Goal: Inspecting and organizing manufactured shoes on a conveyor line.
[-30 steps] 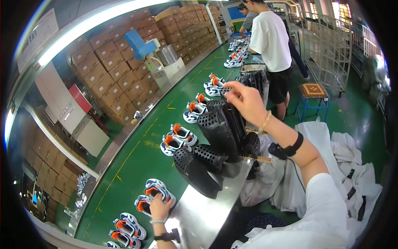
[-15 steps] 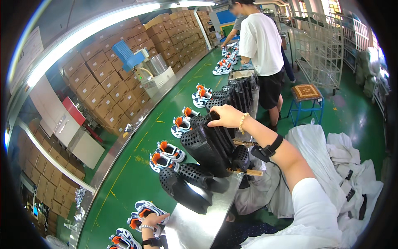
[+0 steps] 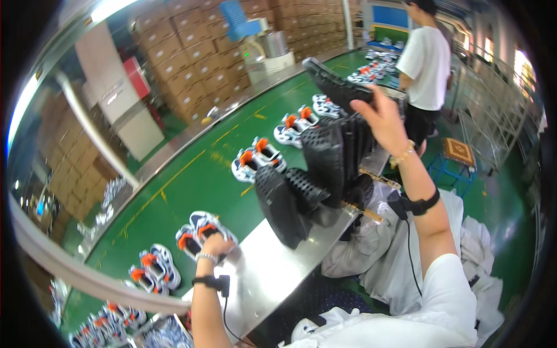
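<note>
My right hand (image 3: 384, 119) is raised over the row, closed around one end of a black, foot-shaped perforated shoe form (image 3: 332, 82), tilted up in the air. Several more such black forms (image 3: 326, 156) stand packed upright below it, and others (image 3: 279, 206) lean at the near end of the row. My left hand (image 3: 216, 246) is down at the edge of the green belt, its fingers closed at the opening of a white, navy and orange sneaker (image 3: 203, 223). The fingertips are partly hidden inside the shoe.
A green conveyor belt (image 3: 174, 200) carries several pairs of similar sneakers (image 3: 155, 269). A bare metal ledge (image 3: 261, 278) runs along its near side. Someone in a white shirt (image 3: 428, 64) stands farther along. White cloth (image 3: 400, 261) lies at right, near a stool (image 3: 458, 152). Stacked cartons (image 3: 185, 52) rise beyond.
My right hand has lifted a black shoe form up from the packed row. My left hand stays on the sneaker. The whole view has turned to the left.
</note>
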`<state>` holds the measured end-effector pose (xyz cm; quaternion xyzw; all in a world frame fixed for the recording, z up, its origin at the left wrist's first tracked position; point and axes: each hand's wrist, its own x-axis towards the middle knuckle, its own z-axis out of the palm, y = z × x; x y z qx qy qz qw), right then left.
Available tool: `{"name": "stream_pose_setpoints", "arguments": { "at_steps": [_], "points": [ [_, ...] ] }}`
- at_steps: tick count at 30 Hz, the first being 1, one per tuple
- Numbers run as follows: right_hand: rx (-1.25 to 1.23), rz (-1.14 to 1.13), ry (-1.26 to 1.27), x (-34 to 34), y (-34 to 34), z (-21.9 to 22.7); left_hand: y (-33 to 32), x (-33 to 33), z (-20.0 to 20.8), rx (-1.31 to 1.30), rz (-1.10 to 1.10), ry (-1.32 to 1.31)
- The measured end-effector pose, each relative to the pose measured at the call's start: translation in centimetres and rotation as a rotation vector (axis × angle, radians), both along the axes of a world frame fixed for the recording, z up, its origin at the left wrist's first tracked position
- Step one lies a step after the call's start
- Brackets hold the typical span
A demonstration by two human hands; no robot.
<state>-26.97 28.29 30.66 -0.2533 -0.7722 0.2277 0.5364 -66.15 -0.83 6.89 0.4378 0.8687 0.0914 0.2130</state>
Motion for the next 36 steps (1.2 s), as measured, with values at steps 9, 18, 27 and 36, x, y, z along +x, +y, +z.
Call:
{"name": "stream_pose_setpoints", "arguments": {
  "at_steps": [9, 18, 27, 36],
  "points": [
    [0.255, 0.495, -0.624, -14.3, -18.9, -5.5, -4.2, 7.1, -5.5, 1.000, 0.490, 0.258],
    [0.242, 0.458, -1.058, -33.0, -22.9, -16.1, -6.5, 6.2, -5.5, 0.909, 0.540, 0.244],
    [0.299, 0.208, -1.104, -38.5, -26.3, -23.5, -6.8, 6.3, -6.0, 0.902, 0.599, 0.260],
    [0.241, 0.271, -1.056, -39.6, -25.9, -24.1, -6.6, 6.3, -5.5, 0.905, 0.683, 0.335]
  ]
}}
